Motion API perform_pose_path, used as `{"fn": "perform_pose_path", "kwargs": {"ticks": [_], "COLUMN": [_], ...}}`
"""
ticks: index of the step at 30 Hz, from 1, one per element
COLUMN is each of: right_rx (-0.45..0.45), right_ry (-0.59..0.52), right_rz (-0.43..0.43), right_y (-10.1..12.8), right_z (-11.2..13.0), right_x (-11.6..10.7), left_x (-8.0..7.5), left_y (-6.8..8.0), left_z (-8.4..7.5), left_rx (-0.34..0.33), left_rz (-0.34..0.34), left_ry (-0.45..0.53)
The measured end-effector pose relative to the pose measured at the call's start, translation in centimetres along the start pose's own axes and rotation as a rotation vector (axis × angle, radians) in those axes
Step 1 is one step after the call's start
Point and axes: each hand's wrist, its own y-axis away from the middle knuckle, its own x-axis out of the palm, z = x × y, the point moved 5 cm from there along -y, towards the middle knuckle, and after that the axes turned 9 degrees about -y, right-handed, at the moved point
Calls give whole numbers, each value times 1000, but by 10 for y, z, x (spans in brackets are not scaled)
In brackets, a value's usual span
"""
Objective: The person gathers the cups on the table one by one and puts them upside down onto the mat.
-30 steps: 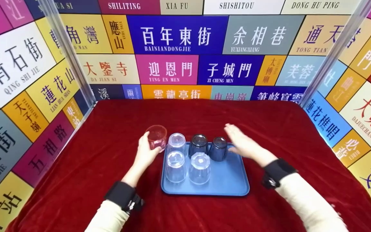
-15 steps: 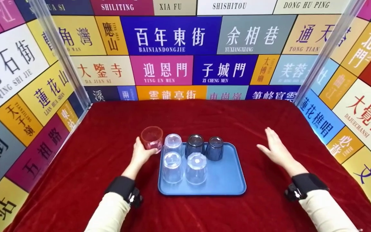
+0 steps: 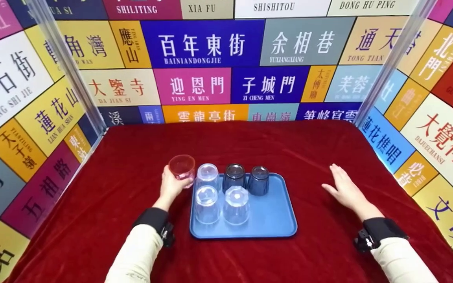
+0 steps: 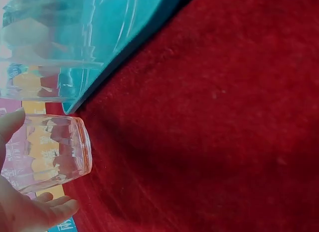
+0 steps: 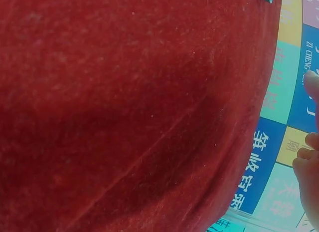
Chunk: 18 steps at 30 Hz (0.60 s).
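Observation:
My left hand grips a clear faceted glass, mouth up, at the red cloth just left of a blue tray. In the left wrist view the glass lies between my thumb and fingers, close to the tray's corner. On the tray stand three clear cups upside down and two dark blue cups upside down. My right hand lies open and flat over the cloth, well right of the tray, holding nothing.
The red cloth covers the whole table. Walls of coloured sign panels close in the back and both sides, with clear posts at the back corners. The right wrist view shows only cloth and my fingertips.
My right hand has drawn away from above the dark blue cups to the right and come down over the cloth. My left hand keeps the glass beside the tray, slightly lower.

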Motion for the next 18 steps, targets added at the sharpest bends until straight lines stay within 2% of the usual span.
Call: {"fn": "perform_pose_path", "kwargs": {"ticks": [7, 15, 18], "right_rx": [17, -7, -1], "right_ry": [-18, -30, -26], "right_rz": [9, 8, 22], "right_y": [3, 10, 12], "right_z": [-2, -2, -4], "right_x": [-2, 0, 3], "left_x": [2, 8, 9], "left_y": [-1, -5, -5], "left_z": [1, 1, 0], "left_rx": [-34, -28, -21], "left_rz": [-51, -107, -103], "left_ry": [-21, 98, 102]}}
